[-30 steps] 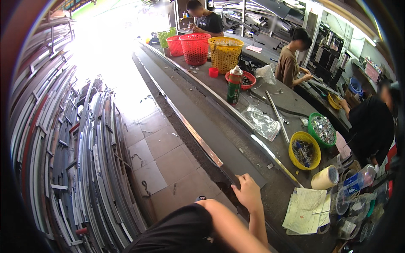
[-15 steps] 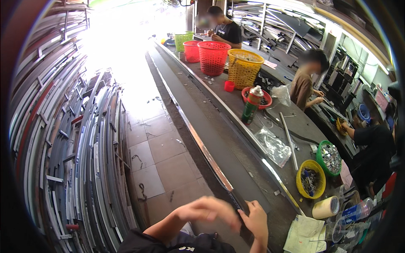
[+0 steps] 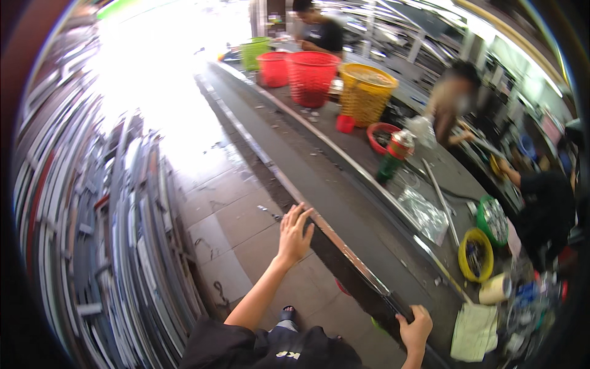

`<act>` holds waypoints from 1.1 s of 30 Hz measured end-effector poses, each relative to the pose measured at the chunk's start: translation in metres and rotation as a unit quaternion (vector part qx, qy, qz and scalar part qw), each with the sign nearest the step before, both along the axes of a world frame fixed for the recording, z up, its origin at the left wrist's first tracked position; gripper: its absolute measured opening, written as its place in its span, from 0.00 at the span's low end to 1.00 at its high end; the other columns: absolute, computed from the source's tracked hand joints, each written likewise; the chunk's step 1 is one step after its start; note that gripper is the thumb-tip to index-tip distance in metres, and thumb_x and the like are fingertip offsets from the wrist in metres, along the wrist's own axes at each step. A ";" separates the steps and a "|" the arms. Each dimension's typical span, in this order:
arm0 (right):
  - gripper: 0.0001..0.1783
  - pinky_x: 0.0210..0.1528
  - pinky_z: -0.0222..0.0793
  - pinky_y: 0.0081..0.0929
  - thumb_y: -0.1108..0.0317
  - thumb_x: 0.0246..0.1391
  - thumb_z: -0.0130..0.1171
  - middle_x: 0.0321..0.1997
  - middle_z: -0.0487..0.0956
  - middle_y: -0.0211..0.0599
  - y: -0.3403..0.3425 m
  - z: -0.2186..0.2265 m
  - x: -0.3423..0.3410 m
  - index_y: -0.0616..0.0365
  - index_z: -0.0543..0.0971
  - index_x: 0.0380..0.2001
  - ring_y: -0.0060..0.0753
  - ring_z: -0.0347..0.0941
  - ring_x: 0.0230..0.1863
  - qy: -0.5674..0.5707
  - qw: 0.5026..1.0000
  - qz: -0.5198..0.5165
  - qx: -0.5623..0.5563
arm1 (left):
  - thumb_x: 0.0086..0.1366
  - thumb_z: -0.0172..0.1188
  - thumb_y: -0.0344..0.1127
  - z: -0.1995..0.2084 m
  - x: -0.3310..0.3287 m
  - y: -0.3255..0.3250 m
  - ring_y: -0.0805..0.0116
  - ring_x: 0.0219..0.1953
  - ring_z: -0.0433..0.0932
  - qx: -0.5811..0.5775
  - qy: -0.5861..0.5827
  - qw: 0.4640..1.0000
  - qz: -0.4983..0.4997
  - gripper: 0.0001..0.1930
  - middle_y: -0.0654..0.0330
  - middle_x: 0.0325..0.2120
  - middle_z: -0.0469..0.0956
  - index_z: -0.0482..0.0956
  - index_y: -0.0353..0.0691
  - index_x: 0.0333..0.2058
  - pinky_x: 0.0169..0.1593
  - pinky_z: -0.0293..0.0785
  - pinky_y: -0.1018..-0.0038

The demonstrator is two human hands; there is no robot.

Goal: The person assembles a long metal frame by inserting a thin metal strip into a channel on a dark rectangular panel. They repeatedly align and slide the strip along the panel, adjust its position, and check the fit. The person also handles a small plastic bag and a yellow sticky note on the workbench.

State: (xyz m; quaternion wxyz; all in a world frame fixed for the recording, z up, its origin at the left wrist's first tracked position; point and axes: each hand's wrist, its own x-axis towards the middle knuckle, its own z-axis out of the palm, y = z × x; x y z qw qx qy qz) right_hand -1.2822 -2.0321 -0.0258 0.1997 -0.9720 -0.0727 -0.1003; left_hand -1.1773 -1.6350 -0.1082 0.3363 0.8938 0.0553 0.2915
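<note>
A long, narrow metal strip (image 3: 337,240) runs diagonally along the near edge of the worktop (image 3: 344,190), from the upper left of the frame to the lower right of centre, coppery in its nearer part and ending in a dark section. The left hand (image 3: 295,237) lies against the strip near the centre, its fingers stretched out and slightly apart, not clenched. The right hand (image 3: 416,329), at the lower right, is bent over the dark section; how firmly it grasps I cannot tell.

Farther across the worktop, a silvery rail (image 3: 369,178) follows much the same slant. Beyond it lie a clear plastic bag (image 3: 424,212), a red and green spray can (image 3: 395,157), a red bowl (image 3: 370,132) and a small red cup (image 3: 345,123). A yellow basket (image 3: 362,104), two red baskets (image 3: 312,80) and a green basket (image 3: 254,55) line up toward the upper left.

At the right are a yellow bowl (image 3: 488,258) touching or just beside a green bowl (image 3: 482,221), a tape roll (image 3: 495,289) and papers (image 3: 474,332). Stacked metal profiles (image 3: 135,240) fill the left; three co-workers (image 3: 326,37) occupy the upper middle and right.
</note>
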 end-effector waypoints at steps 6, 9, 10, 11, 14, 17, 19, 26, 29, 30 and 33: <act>0.22 0.33 0.70 0.40 0.52 0.36 0.78 0.27 0.77 0.37 0.007 -0.005 0.000 0.58 0.82 0.27 0.46 0.76 0.32 -0.050 0.998 -0.026 -0.025 | 0.71 0.51 0.40 -0.011 0.036 -0.001 0.54 0.72 0.59 0.049 -0.021 0.997 -0.063 0.21 0.58 0.64 0.71 0.74 0.45 0.61 0.74 0.44 0.53; 0.24 0.32 0.70 0.37 0.49 0.35 0.78 0.26 0.78 0.33 0.012 -0.003 0.002 0.57 0.82 0.25 0.41 0.77 0.30 -0.065 0.997 -0.031 -0.028 | 0.70 0.50 0.40 -0.016 0.037 -0.005 0.54 0.72 0.59 0.031 -0.045 0.997 -0.055 0.21 0.57 0.63 0.72 0.76 0.43 0.60 0.75 0.41 0.53; 0.24 0.31 0.70 0.36 0.48 0.35 0.78 0.25 0.78 0.32 0.013 -0.002 0.002 0.57 0.82 0.25 0.39 0.77 0.29 -0.074 0.996 -0.025 -0.029 | 0.70 0.50 0.40 -0.017 0.037 -0.006 0.54 0.73 0.58 0.025 -0.031 0.998 -0.051 0.22 0.57 0.65 0.71 0.74 0.43 0.61 0.75 0.38 0.53; 0.23 0.32 0.71 0.36 0.48 0.37 0.77 0.25 0.79 0.31 0.015 0.000 0.002 0.57 0.82 0.24 0.39 0.77 0.30 -0.070 0.997 -0.024 -0.027 | 0.70 0.50 0.40 -0.018 0.037 -0.007 0.54 0.74 0.57 0.028 -0.039 0.998 -0.047 0.23 0.57 0.66 0.69 0.73 0.43 0.62 0.75 0.36 0.52; 0.23 0.32 0.71 0.36 0.48 0.38 0.77 0.26 0.79 0.31 0.022 0.004 0.005 0.57 0.82 0.24 0.39 0.78 0.30 -0.059 0.998 -0.027 -0.020 | 0.71 0.48 0.42 -0.021 0.037 -0.008 0.53 0.76 0.52 0.028 -0.041 0.998 -0.032 0.25 0.56 0.69 0.65 0.69 0.43 0.65 0.75 0.30 0.51; 0.24 0.32 0.72 0.36 0.47 0.40 0.76 0.26 0.79 0.32 0.033 0.006 0.011 0.58 0.82 0.25 0.39 0.78 0.30 -0.079 0.997 -0.009 -0.023 | 0.73 0.46 0.45 -0.022 0.038 -0.007 0.52 0.77 0.47 0.018 -0.047 0.998 -0.030 0.27 0.55 0.72 0.60 0.67 0.43 0.67 0.75 0.27 0.50; 0.25 0.32 0.72 0.36 0.46 0.41 0.76 0.26 0.79 0.32 0.044 0.005 0.019 0.58 0.82 0.26 0.40 0.78 0.30 -0.071 0.997 -0.005 -0.021 | 0.71 0.47 0.44 -0.022 0.038 -0.006 0.51 0.77 0.47 0.017 -0.050 0.998 -0.033 0.27 0.54 0.71 0.60 0.67 0.42 0.67 0.75 0.26 0.49; 0.26 0.33 0.74 0.36 0.43 0.46 0.72 0.27 0.77 0.33 0.105 -0.011 0.049 0.57 0.80 0.25 0.39 0.79 0.32 -0.058 0.997 0.018 -0.039 | 0.71 0.47 0.44 -0.026 0.037 -0.006 0.49 0.76 0.49 0.026 -0.044 0.998 -0.032 0.27 0.53 0.71 0.61 0.68 0.42 0.66 0.75 0.26 0.49; 0.26 0.33 0.75 0.36 0.43 0.47 0.71 0.28 0.78 0.34 0.138 -0.019 0.065 0.57 0.80 0.25 0.39 0.79 0.33 -0.062 0.997 0.026 -0.030 | 0.73 0.44 0.45 -0.030 0.038 -0.005 0.51 0.76 0.49 0.003 -0.069 0.997 -0.037 0.26 0.54 0.71 0.61 0.69 0.43 0.65 0.75 0.29 0.49; 0.25 0.34 0.75 0.36 0.43 0.48 0.71 0.28 0.78 0.34 0.150 -0.021 0.071 0.57 0.80 0.25 0.39 0.79 0.33 -0.063 0.997 0.028 -0.028 | 0.73 0.43 0.46 -0.031 0.039 -0.005 0.50 0.76 0.49 0.002 -0.074 0.996 -0.040 0.26 0.54 0.71 0.61 0.69 0.43 0.65 0.75 0.30 0.48; 0.25 0.34 0.75 0.36 0.44 0.48 0.71 0.28 0.79 0.34 0.188 -0.024 0.092 0.57 0.80 0.26 0.38 0.80 0.34 -0.077 0.996 0.039 -0.018 | 0.75 0.40 0.50 -0.034 0.040 -0.003 0.48 0.76 0.48 -0.007 -0.087 0.995 -0.041 0.28 0.53 0.71 0.60 0.67 0.42 0.66 0.75 0.30 0.47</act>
